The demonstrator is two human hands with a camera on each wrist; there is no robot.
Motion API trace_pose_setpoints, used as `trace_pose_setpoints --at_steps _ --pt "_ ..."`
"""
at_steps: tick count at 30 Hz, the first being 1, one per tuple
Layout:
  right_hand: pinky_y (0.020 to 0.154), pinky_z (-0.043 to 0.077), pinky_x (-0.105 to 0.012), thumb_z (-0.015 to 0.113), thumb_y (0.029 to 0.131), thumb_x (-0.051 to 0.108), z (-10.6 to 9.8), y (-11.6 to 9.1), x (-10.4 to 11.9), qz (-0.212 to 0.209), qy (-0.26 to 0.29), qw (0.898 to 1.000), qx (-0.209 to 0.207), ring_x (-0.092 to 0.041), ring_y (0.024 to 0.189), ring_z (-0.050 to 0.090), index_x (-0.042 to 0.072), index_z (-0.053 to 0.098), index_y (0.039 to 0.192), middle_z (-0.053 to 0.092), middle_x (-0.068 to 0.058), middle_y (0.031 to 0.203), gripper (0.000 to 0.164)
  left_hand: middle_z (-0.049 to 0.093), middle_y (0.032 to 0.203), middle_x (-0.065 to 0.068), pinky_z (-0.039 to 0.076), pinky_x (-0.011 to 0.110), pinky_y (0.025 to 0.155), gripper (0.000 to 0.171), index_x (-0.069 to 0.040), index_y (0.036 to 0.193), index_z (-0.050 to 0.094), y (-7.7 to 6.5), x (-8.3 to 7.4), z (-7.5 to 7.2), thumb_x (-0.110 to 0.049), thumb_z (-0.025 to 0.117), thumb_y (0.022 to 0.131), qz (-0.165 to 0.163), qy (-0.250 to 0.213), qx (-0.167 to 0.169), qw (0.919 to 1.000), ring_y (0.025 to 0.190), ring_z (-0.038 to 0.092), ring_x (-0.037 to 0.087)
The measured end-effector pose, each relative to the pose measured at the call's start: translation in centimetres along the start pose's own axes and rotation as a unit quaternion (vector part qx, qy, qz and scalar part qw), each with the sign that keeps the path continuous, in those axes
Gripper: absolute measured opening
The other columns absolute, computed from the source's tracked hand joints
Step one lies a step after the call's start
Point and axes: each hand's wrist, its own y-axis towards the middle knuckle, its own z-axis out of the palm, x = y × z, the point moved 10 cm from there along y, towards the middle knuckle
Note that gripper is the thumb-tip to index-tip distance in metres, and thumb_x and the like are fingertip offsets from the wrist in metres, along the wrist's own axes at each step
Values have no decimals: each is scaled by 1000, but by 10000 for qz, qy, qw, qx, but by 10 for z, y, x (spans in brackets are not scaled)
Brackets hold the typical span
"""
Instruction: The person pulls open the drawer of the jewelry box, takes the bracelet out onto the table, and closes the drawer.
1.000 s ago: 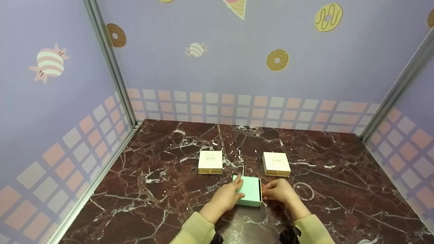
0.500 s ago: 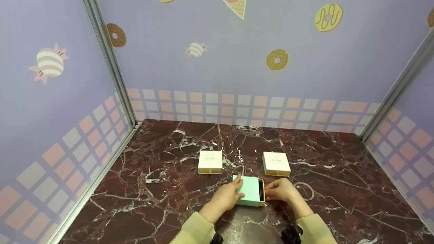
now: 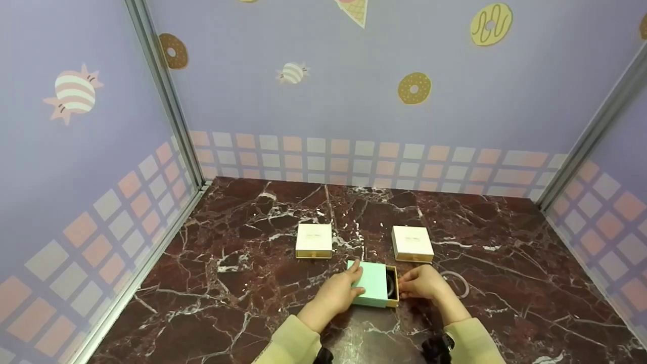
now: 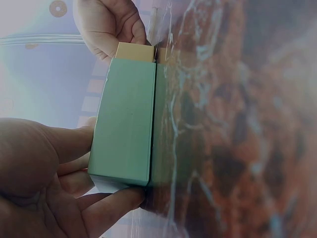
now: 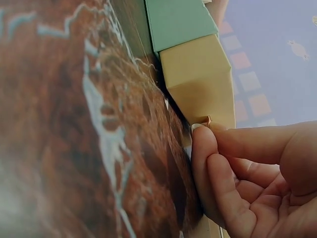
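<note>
A mint green drawer box (image 3: 371,283) lies on the marble-patterned table, its gold inner drawer (image 5: 198,74) standing partly out on the right. My left hand (image 3: 336,293) grips the green sleeve from the left, thumb on the top face and fingers along the back and end. On the drawer's front, a small ribbon tab (image 5: 208,120) is pinched between the thumb and forefinger of my right hand (image 3: 423,284). Inside the drawer's gap shows part of a dark curved thing (image 3: 390,285); the rest of it is hidden under the sleeve.
Two cream boxes with gold edges sit behind the green one, a left box (image 3: 314,240) and a right box (image 3: 412,242). A pale translucent ring, like a bangle (image 3: 462,283), lies right of my right hand, partly covered by it. Patterned walls (image 3: 354,101) enclose the table.
My right hand has moved to the right, drawing the gold drawer farther out of the green sleeve. More of the dark curved thing shows. My left hand stays in place.
</note>
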Motion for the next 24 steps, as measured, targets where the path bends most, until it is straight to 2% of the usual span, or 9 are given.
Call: trace_pose_setpoints --at_steps 3,10,24 --pt "58 60 -19 71 89 -6 -2 0 0 2 -42 10000 -17 -7 59 67 -17 73 95 72 -2 70 14 32 169 7 50 46 112 63 -7 156 44 0 0 0 -27 66 100 -16 -12 11 10000 138 55 36" --pt "59 61 -19 69 90 -8 -4 -2 1 -13 40 10000 88 -7 59 67 -21 71 97 69 0 69 15 32 169 7 57 43 101 63 -9 156 44 2 3 2 -27 66 100 -67 -24 35 10000 135 58 35" --pt "58 61 -20 71 87 -8 -11 -3 -2 40 -256 9997 46 -8 58 68 -18 73 92 73 -4 68 11 32 169 7 51 48 111 63 -8 156 45 2 2 2 -26 66 100 -62 -98 20 9999 138 55 36"
